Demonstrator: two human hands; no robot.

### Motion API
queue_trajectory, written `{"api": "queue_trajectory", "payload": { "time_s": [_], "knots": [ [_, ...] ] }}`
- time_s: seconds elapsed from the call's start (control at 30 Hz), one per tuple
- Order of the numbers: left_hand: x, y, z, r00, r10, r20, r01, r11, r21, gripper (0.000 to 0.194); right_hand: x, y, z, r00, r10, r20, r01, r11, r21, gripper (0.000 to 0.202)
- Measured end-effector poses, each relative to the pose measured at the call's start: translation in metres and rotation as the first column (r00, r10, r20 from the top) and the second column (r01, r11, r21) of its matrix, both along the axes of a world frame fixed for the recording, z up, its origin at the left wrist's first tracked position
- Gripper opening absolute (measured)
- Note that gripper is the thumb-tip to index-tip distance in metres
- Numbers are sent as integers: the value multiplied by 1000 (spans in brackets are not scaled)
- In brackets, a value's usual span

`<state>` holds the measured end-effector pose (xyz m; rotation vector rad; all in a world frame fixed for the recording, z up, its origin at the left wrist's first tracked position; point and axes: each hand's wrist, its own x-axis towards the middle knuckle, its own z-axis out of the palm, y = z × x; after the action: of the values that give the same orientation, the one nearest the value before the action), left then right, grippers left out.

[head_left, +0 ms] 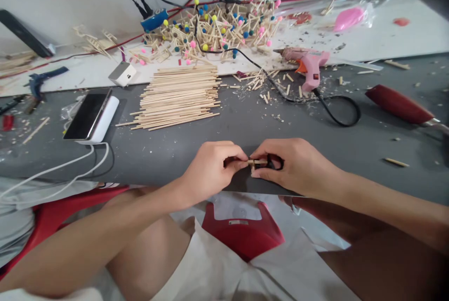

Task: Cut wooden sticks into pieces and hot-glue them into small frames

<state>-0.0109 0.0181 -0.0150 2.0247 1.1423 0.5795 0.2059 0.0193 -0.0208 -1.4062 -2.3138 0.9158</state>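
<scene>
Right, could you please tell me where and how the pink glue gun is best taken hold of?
Probably by its handle, from the near right side: the glue gun lies on its side with the handle towards the person, while its trigger and nozzle are on the left.

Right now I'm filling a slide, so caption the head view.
Left hand and right hand hold a small wooden piece, wooden sticks and a glue gun beyond.

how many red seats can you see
2: the middle red seat at bottom centre, and the left red seat at lower left, partly covered. More may be hidden.
</scene>
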Motion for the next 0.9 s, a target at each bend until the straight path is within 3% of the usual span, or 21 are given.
{"api": "queue_trajectory", "payload": {
  "time_s": [0.9],
  "knots": [
    [0, 0, 0, 1000, -9, -1, 9, 1000, 2, 10, 0, 0, 1, 1000, 13, -3, -13, 1000, 6, 13]
  ]
}}
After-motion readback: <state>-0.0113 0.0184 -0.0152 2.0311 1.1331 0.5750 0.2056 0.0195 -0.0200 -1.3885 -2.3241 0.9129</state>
